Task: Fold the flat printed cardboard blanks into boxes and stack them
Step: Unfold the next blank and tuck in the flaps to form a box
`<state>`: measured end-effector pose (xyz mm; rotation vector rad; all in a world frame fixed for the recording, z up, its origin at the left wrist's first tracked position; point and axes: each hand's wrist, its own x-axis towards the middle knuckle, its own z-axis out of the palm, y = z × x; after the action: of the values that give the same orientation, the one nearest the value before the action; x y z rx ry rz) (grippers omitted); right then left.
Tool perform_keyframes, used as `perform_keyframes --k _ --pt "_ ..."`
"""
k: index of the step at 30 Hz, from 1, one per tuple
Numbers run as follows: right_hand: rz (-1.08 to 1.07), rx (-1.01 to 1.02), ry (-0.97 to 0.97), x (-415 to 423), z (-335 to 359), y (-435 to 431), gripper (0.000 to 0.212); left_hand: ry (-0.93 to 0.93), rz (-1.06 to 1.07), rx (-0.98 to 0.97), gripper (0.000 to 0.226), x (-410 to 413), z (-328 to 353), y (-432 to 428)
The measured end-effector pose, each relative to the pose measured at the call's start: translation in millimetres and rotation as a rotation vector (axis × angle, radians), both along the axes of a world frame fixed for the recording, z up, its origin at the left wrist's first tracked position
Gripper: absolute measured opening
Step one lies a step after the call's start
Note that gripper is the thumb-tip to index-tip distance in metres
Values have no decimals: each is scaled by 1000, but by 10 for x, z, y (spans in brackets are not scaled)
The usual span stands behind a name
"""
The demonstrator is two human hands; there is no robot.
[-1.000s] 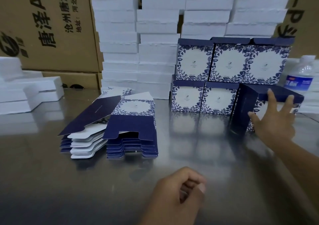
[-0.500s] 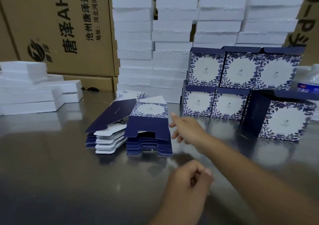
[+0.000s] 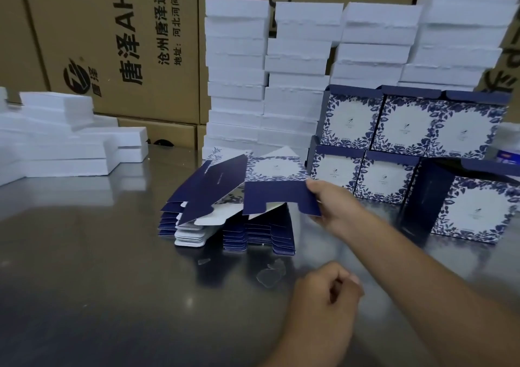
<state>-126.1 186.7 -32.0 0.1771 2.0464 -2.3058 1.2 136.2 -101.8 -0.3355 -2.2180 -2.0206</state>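
A pile of flat navy and white floral cardboard blanks [image 3: 253, 234] lies on the steel table [image 3: 98, 268]. My right hand [image 3: 334, 209] pinches the right edge of the top blank [image 3: 270, 186] and holds it tilted up off the pile. My left hand [image 3: 326, 299] hovers low over the table nearer me, its fingers curled and holding nothing. Folded boxes [image 3: 394, 144] stand in two rows at the back right. One more folded box [image 3: 472, 206] stands in front of them at the far right.
Tall stacks of white foam slabs [image 3: 281, 71] rise behind the blanks, with more foam pieces [image 3: 62, 141] at the left. Brown shipping cartons [image 3: 112, 42] line the back. A water bottle [image 3: 509, 147] is partly hidden at the far right.
My right hand left the folded box at the far right, swung left to the pile and took hold of the top blank, lifting its edge. My left hand stayed curled near me.
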Motion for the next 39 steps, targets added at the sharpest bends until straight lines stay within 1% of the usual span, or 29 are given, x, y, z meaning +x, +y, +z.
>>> perform_keyframes --k 2,5,8,9,11,13,15,16,18,21,23,24,26,28,30,31,34,36,39 --pt "-2 -40 38 197 104 185 17 5 0 -25 32 9 -9 -18" --pt "15 -171 84 576 89 587 21 14 3 -56 31 23 4 -24" --pt "-12 -251 55 949 -88 1021 18 16 32 7 25 35 29 -12" --pt "-23 -279 44 1033 -162 1145 21 13 47 37 23 50 39 -5" --pt "-55 -270 30 1169 -299 1362 28 -2 75 102 22 102 58 -23" --pt "-106 -214 51 1259 -416 1523 31 7 116 149 29 133 59 -69" --pt "-130 -146 71 1333 -498 1613 30 44 196 63 38 135 42 -133" --pt "-142 -120 80 1360 -523 1629 27 57 233 59 42 126 38 -171" --pt "-176 -83 118 1407 -548 1618 22 31 277 147 45 114 61 -252" --pt "-221 -26 196 1443 -581 1557 22 -117 251 399 31 89 107 -393" --pt "-234 6 227 1471 -594 1536 21 -234 181 510 41 82 125 -500" --pt "-245 14 239 1475 -600 1546 22 -265 153 514 47 76 121 -547" --pt "-261 32 259 1479 -606 1572 22 -263 146 438 45 86 117 -567" --pt "-249 51 264 1472 -619 1593 21 -209 183 259 39 87 79 -511" --pt "-224 72 260 1447 -637 1619 22 -149 213 61 42 107 46 -464" --pt "-215 82 255 1429 -642 1636 24 -139 211 24 44 116 40 -462" --pt "-202 89 267 1385 -650 1700 36 -156 181 32 43 127 56 -487" --pt "-205 175 311 1381 -665 1738 41 -151 147 10 43 131 60 -481" --pt "-230 286 357 1386 -674 1771 40 -138 130 7 43 128 49 -464"
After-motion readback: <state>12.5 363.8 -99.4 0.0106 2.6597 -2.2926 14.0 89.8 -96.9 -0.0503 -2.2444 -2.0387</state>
